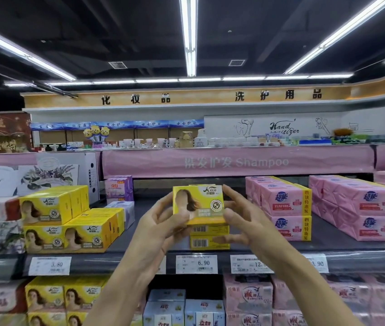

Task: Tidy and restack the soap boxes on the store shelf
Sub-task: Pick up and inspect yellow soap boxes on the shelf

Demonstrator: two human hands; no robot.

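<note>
The shelf (280, 245) lies bare in two lanes. A narrow one runs between the yellow stack (66, 220) on the left and the two barcode boxes (210, 238) at the front middle. A wider one runs between those boxes and the pink packs (285, 208) on the right. Purple boxes (119, 188) stand at the back of the narrow lane. The left hand (160, 222) and right hand (240, 217), gripping a box (198, 204), fill the room above the barcode boxes. A pink banner (233, 162) caps the opening.
</note>
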